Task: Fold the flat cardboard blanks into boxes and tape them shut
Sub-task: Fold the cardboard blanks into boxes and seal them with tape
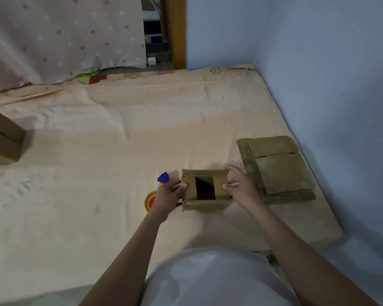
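Observation:
A small brown cardboard box (205,205) stands on the peach mattress, its top partly folded with a dark gap in the middle. My left hand (167,195) grips the box's left side, thumb pressing the left flap down. My right hand (241,186) holds the right side, thumb on the right flap and fingers spread over the far corner. A stack of flat cardboard blanks (276,166) lies just right of the box. An orange tape dispenser with a blue part (150,200) lies behind my left hand, partly hidden.
A folded cardboard box (2,140) sits at the far left edge. The blue wall (329,85) borders the mattress (97,151) on the right. A patterned cloth (53,36) hangs at the back left.

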Available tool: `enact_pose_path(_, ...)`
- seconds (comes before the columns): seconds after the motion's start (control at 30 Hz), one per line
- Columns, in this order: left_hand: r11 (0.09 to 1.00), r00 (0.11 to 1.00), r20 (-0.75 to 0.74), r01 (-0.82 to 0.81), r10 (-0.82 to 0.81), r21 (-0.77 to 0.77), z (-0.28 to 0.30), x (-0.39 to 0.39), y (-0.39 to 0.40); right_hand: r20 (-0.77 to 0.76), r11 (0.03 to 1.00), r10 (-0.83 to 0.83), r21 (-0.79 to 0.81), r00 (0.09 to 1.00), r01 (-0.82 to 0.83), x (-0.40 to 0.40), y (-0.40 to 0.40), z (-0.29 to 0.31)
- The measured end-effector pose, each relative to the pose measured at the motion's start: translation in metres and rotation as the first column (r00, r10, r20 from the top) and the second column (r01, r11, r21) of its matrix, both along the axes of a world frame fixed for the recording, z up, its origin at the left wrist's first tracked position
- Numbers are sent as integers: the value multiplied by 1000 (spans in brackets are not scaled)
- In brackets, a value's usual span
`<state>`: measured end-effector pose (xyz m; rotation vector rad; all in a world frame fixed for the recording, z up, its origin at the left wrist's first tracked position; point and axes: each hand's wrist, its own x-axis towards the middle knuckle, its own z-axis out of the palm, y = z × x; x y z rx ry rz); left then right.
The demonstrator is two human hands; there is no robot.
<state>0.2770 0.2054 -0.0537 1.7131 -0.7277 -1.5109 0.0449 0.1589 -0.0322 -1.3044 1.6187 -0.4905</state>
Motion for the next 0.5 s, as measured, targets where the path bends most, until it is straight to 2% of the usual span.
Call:
enact_pose_path(0.17, 996, 996, -37, -86, 86, 12, 7, -3, -3, 14, 995, -44, -89, 999, 45, 4, 6, -5)
enact_pose_path(0.3, 973, 966, -192, -139, 174, 186, 21, -2, -6, 15, 992, -31, -123, 999, 33, 6, 7, -5)
enact_pose_path(0.33, 971, 966, -192, -132, 172, 201, 22, -3, -8, 5, 990, -18, -137, 1000, 18, 7, 9, -5)
enact_pose_path(0.43, 989, 998, -43, -47, 54, 138, 16, -5, -7, -40, 987, 21, -160, 999, -27, 3, 13, -8)
enact_pose_path(0.5, 993, 999, 24, -39, 37, 115, 11, -6, -7, -32, 989, 80, -124, 996, -84, -1, 15, -4)
